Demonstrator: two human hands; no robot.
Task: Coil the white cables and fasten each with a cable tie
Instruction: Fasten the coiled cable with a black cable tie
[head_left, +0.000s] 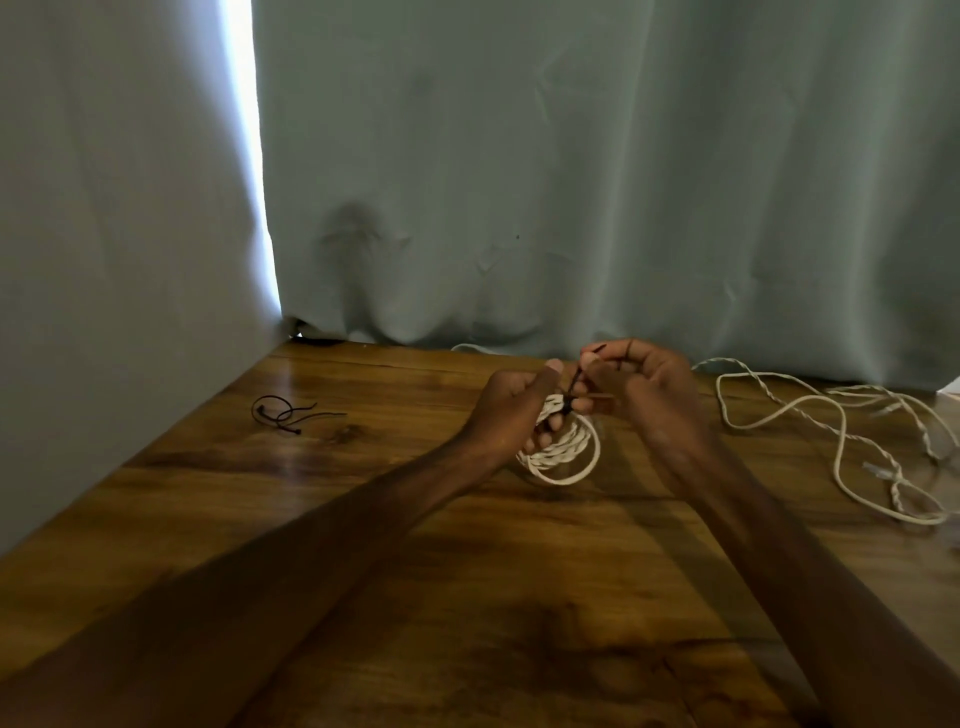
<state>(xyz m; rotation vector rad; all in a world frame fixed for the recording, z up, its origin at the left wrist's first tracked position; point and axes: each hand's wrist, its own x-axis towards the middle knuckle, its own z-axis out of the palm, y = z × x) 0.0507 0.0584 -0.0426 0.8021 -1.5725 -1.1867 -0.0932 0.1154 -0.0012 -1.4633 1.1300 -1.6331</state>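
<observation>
A coiled white cable (566, 457) lies in the middle of the wooden table (311, 519), its upper side lifted in my left hand (511, 410), which grips the bundle. A black cable tie (574, 387) is wrapped on the top of the coil. My right hand (631, 376) pinches the tie's tail between thumb and fingers just above the coil. A loose, uncoiled white twisted cable (831, 431) sprawls across the table to the right of my right hand.
Spare black cable ties (283, 413) lie on the table at the left. A grey-green curtain (571, 182) hangs along the table's far edge and left side, with a bright gap of light at the upper left.
</observation>
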